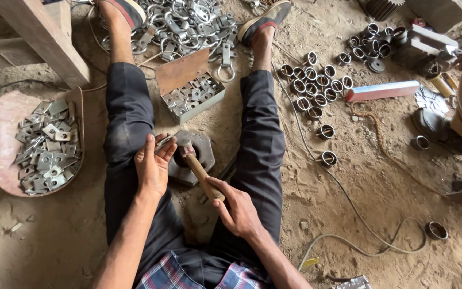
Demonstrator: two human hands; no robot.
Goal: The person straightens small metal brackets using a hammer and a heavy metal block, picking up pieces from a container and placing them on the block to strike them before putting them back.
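Sandy floor; left hand pinches a half-hidden metal plate at frame centre, right hand fisted round hammer.

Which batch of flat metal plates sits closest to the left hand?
The small metal box of plates between the legs, just above the left hand; the reddish pan lies farther left.

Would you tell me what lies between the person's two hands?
In the head view, a wooden-handled hammer runs from the right hand to the metal block, where the left hand holds a small plate.
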